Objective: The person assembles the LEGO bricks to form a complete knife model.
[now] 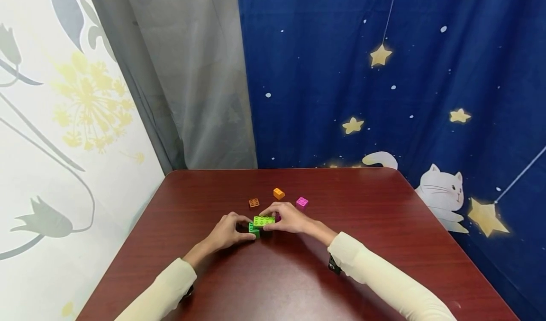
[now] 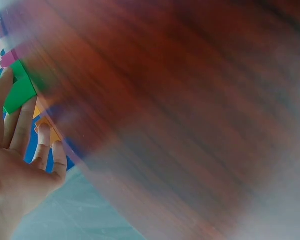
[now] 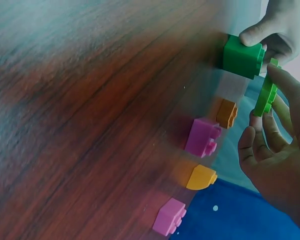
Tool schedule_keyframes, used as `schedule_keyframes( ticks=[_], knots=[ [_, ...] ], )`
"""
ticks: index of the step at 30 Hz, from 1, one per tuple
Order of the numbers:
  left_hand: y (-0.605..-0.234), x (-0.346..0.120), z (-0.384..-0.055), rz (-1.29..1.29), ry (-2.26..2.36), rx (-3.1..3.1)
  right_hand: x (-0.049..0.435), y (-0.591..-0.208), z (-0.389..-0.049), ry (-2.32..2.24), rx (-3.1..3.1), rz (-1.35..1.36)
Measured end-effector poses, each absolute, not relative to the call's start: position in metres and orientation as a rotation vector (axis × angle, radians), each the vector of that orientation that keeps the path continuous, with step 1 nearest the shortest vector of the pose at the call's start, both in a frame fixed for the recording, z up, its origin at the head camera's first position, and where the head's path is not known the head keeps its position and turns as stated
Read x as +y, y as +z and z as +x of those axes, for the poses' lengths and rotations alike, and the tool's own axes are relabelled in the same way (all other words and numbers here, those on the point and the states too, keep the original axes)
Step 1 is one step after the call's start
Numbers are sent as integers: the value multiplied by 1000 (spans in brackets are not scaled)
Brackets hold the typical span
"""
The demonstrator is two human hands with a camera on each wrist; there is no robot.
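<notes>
My left hand (image 1: 226, 233) pinches a dark green toy building brick (image 1: 253, 233) by its sides near the middle of the table. In the right wrist view this brick (image 3: 238, 57) looks tall, with studs on top, and rests on the table. Between the thumb and fingers of my right hand (image 1: 290, 218) is a thin lime green brick (image 1: 264, 221), longer than the dark green one. The right wrist view shows this lime brick (image 3: 265, 95) held just above the dark green brick's level, with a gap between them. Their overlap hides part of the dark green brick from the head camera.
Beyond the hands stand a brown-orange brick (image 1: 254, 203), a yellow-orange sloped brick (image 1: 278, 194) and a pink brick (image 1: 302, 203). A magenta brick (image 3: 201, 137) is mostly hidden by my right hand in the head view. Curtains hang behind the dark red wooden table (image 1: 341, 188).
</notes>
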State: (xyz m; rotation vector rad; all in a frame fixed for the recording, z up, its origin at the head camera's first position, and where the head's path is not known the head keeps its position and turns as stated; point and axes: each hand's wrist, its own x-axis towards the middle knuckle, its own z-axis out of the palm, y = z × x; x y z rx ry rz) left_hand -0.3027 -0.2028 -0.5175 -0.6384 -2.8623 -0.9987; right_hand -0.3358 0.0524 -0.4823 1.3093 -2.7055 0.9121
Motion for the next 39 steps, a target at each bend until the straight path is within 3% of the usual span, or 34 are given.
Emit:
schedule_keyframes(
  ticks=[39],
  knots=[
    [-515, -204, -306, -636, -944, -2890, 22, -486, -339, 857, -2755, 1409]
  ],
)
